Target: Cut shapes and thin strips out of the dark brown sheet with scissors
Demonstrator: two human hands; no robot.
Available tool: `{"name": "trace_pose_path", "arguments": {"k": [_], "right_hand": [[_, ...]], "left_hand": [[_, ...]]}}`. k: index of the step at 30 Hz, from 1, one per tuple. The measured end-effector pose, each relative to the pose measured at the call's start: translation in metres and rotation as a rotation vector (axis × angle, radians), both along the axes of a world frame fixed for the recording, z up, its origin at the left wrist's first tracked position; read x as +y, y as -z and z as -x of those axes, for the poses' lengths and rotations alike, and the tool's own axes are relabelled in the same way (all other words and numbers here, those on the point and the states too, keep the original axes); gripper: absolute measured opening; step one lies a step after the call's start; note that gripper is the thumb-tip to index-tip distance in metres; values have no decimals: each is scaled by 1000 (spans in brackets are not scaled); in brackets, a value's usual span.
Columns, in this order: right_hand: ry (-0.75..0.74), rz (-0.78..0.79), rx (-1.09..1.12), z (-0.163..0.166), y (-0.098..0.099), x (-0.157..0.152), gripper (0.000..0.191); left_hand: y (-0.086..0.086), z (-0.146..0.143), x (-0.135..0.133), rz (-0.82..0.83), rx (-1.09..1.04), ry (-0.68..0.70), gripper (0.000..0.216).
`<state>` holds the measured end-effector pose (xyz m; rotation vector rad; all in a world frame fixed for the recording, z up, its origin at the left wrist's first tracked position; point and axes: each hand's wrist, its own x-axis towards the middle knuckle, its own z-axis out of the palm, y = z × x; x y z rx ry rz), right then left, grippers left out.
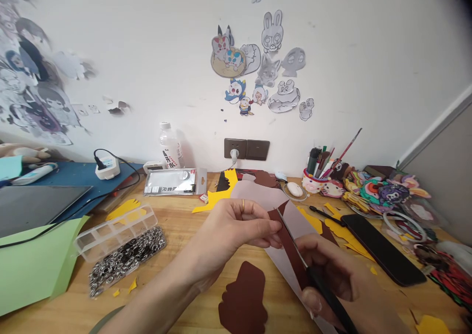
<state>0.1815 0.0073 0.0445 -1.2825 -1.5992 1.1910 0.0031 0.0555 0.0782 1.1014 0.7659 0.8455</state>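
Observation:
My left hand (245, 226) pinches the upper end of a dark brown sheet (292, 250), which looks like leather or thick paper. In my right hand (335, 270) are scissors (317, 280) with black handles, their thin blades running along the sheet's right side. How far apart the blades stand is hard to see. Under and behind the brown sheet lies a pale lilac-grey sheet (254, 189). Below my hands, flat on the table, rests a cut brown piece (244, 297) with a wavy edge.
Left is a clear compartment box (127, 253) of metal rings, beside green paper (33, 270). Yellow scraps (221, 194) lie about the wooden table (177, 236). A black phone-like slab (383, 248), a pen cup (313, 177) and colourful cut figures (383, 191) sit right. A bottle (170, 147) stands behind.

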Motion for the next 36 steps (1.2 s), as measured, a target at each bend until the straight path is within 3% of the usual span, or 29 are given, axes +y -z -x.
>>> {"name": "trace_pose_path", "arguments": {"k": [15,24,28,33,36], "right_hand": [[11,55,134,3,9,2,24],[166,88,47,5,-3,0,19],[270,85,217,2,-3,0,21],[255,11,516,-4,-10,4,17],[302,137,778,-12,-13,14,24]], "left_hand": [[1,0,1,-3,1,18,13],[1,1,4,8,-10,10,13],[2,2,4,14,-11,-5,13],[2,3,3,27,-23,-32,14],[2,3,4,37,-45,-53,14]]}}
